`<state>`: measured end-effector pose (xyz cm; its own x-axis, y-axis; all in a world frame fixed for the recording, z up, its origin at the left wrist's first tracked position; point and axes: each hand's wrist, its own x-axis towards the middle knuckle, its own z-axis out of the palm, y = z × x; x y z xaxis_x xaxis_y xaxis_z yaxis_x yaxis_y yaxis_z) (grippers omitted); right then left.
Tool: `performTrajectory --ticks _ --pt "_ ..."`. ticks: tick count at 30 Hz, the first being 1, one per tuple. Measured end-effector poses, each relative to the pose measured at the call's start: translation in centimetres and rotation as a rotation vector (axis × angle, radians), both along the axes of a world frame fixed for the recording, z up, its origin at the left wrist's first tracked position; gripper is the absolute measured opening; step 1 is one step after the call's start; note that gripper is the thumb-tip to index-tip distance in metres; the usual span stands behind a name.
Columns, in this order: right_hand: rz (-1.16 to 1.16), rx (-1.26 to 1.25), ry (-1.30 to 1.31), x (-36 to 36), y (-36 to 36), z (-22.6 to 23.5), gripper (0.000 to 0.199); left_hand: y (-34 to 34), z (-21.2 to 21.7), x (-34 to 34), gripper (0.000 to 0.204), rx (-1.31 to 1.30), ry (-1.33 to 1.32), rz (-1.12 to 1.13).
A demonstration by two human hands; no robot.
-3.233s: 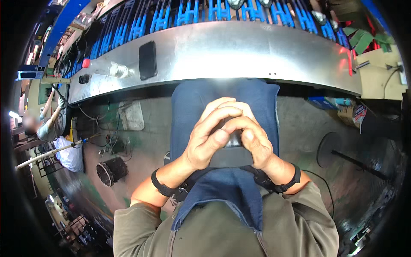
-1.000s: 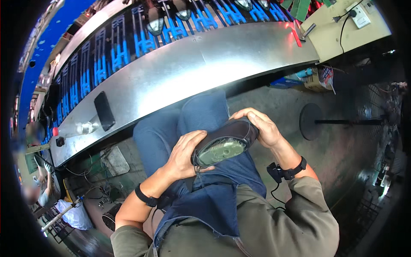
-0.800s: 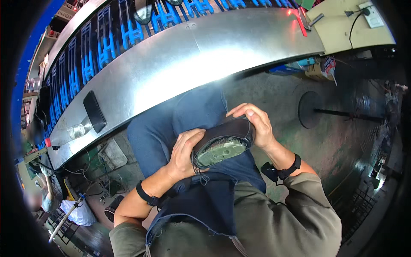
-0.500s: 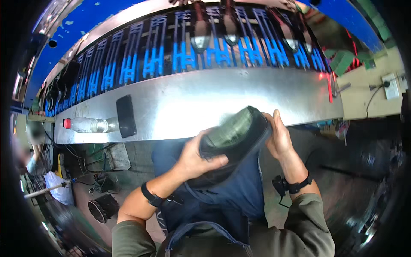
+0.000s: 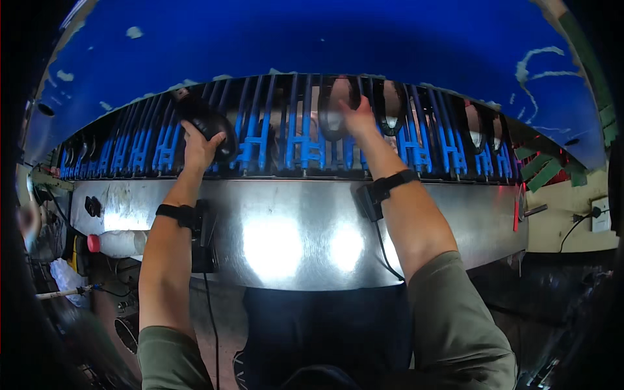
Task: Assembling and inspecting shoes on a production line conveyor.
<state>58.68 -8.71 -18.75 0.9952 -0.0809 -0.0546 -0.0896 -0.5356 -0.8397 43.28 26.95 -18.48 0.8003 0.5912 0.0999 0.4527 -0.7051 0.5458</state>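
Observation:
At the rack my left hand (image 5: 200, 148) is closed round a dark, glossy shoe (image 5: 211, 127), thumb and fingers spread along its near side. The shoe lies tilted over the blue rack bars (image 5: 260, 140). To the right, my right hand (image 5: 361, 121) grips the right edge of another black shoe (image 5: 330, 117) with a pale sole facing up. That shoe is slightly blurred, and its far end is hard to make out. Close beside it on the rack rests a similar shoe (image 5: 392, 110), sole up.
More sole-up shoes (image 5: 474, 127) sit farther right on the rack. A blue metal panel (image 5: 312, 45) overhangs it. On the steel ledge (image 5: 305, 221) are a red-capped clear bottle (image 5: 123, 244) and, partly behind my left forearm, a dark flat object (image 5: 205, 257). A socket (image 5: 599, 214) is at far right.
Both hands have moved forward from my lap to the rack. They held one black shoe together; now they are apart, each on a shoe. The view has tilted towards the blue panel.

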Motion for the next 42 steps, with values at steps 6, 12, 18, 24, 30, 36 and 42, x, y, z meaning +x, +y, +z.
performTrajectory --ticks 6,12,18,24,30,36,42 --pt "0.218 1.172 0.419 -12.0 -9.7 5.6 0.036 -6.8 7.1 -9.0 0.087 0.19 -0.038 -0.498" --pt "-0.145 1.099 0.538 -31.6 -26.4 10.1 0.05 -25.0 20.3 -13.4 0.071 0.186 -0.101 -1.025" --pt "0.058 -0.143 -0.346 -42.7 -30.1 7.2 0.068 -38.3 33.0 -11.0 0.056 0.393 -0.556 -1.339" --pt "-0.011 -0.014 -0.558 -36.8 -29.0 6.4 0.055 -43.1 41.6 1.9 0.049 0.636 -0.718 -1.122" --pt "0.006 0.0 -0.685 -35.7 -28.8 3.6 0.049 -42.9 42.9 8.0 0.042 0.514 -0.217 -0.762" --pt "0.001 0.002 -0.667 -35.3 -28.8 3.3 0.052 -41.2 41.9 0.7 0.036 0.316 -0.759 -1.035" --pt "0.048 -0.149 -0.623 -36.2 -31.1 4.1 0.061 -38.9 38.9 -26.6 0.032 0.53 -0.678 -1.496"
